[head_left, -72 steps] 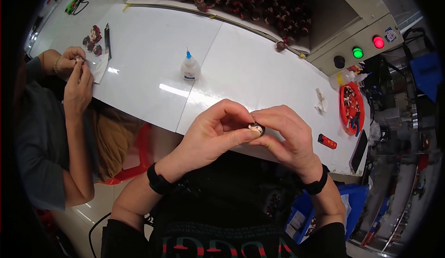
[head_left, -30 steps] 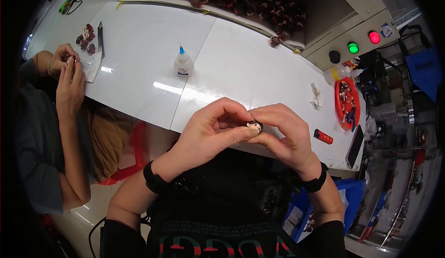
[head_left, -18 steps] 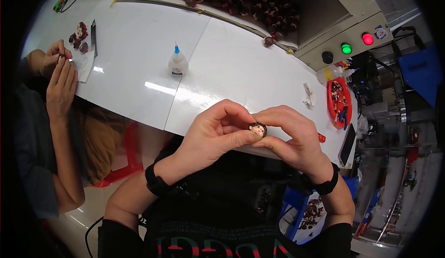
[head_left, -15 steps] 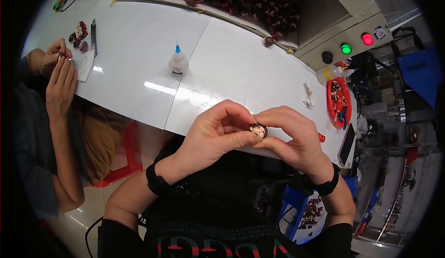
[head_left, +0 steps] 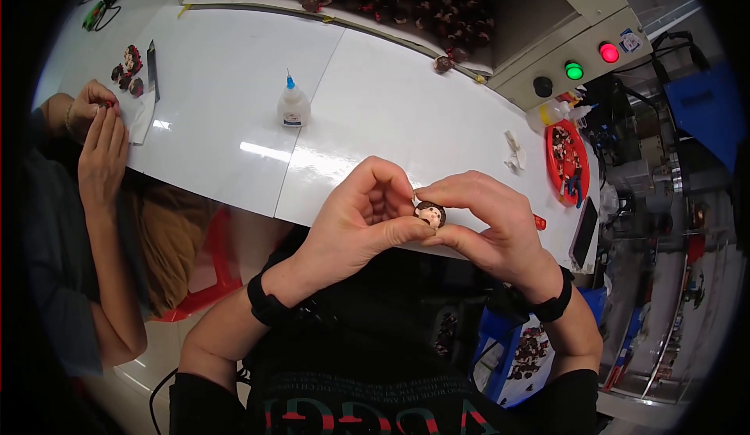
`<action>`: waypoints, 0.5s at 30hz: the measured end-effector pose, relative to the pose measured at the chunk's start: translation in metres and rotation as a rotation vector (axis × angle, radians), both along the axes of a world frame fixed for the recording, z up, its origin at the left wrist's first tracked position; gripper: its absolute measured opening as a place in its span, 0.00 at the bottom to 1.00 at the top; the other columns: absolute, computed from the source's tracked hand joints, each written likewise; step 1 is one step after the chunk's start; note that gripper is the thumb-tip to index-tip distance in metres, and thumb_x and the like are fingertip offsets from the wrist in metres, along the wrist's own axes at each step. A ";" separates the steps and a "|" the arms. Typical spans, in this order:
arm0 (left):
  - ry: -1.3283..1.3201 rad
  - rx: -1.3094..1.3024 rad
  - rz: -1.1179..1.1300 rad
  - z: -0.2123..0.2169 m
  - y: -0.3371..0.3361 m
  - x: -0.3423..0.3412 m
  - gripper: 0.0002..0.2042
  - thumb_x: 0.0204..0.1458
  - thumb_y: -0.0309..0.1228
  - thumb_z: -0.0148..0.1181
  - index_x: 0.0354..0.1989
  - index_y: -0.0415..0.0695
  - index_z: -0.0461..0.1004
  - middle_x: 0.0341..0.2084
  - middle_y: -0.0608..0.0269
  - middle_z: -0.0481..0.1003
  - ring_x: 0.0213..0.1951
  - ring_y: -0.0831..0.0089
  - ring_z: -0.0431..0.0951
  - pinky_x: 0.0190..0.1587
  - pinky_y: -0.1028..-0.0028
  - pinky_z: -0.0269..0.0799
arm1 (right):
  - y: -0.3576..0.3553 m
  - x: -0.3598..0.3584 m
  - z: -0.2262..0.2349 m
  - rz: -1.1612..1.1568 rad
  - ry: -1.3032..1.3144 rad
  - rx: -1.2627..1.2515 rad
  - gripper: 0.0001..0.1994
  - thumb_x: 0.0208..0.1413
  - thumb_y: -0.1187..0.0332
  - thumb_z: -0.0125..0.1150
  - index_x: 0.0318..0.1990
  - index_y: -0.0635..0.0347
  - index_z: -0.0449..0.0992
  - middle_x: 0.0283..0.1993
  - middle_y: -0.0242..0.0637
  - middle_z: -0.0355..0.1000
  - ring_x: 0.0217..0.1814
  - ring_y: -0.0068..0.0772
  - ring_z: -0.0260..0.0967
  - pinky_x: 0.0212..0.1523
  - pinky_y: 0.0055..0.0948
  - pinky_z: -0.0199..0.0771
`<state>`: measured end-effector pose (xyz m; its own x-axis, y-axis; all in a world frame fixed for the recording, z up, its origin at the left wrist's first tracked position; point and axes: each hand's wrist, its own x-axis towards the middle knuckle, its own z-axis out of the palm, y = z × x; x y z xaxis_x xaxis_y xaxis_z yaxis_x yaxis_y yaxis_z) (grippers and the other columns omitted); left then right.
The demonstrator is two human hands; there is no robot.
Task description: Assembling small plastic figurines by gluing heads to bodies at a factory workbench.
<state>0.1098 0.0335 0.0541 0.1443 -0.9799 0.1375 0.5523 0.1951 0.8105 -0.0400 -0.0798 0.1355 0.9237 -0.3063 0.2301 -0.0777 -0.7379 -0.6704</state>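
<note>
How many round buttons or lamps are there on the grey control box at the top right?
3. All sit in a row on the slanted face of the control box: the black button lowest left, the green lamp in the middle, the red lamp upper right.

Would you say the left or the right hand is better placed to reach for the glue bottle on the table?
Probably the left hand. The glue bottle stands up and to the left of both hands, on the left hand's side. The right hand would have to cross over. Both now pinch the small doll head.
</note>
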 end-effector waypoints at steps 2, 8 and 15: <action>-0.003 0.001 0.003 -0.001 0.000 -0.001 0.15 0.52 0.25 0.64 0.41 0.43 0.62 0.32 0.67 0.73 0.34 0.84 0.74 0.38 0.84 0.72 | 0.000 -0.001 0.001 0.009 0.016 -0.001 0.18 0.44 0.68 0.70 0.44 0.61 0.76 0.40 0.38 0.76 0.40 0.37 0.74 0.41 0.29 0.74; 0.003 0.022 -0.006 -0.001 0.000 -0.004 0.15 0.51 0.25 0.65 0.41 0.44 0.63 0.30 0.70 0.71 0.32 0.87 0.72 0.36 0.85 0.70 | -0.001 -0.005 0.001 0.013 0.048 0.000 0.18 0.44 0.69 0.70 0.44 0.61 0.76 0.40 0.38 0.76 0.40 0.37 0.74 0.40 0.29 0.74; -0.094 -0.002 0.050 -0.007 -0.001 -0.003 0.19 0.48 0.28 0.68 0.44 0.45 0.64 0.33 0.72 0.66 0.32 0.86 0.66 0.34 0.84 0.68 | 0.001 -0.006 -0.001 0.022 0.043 0.019 0.17 0.44 0.70 0.69 0.44 0.62 0.76 0.40 0.39 0.76 0.40 0.37 0.74 0.41 0.29 0.74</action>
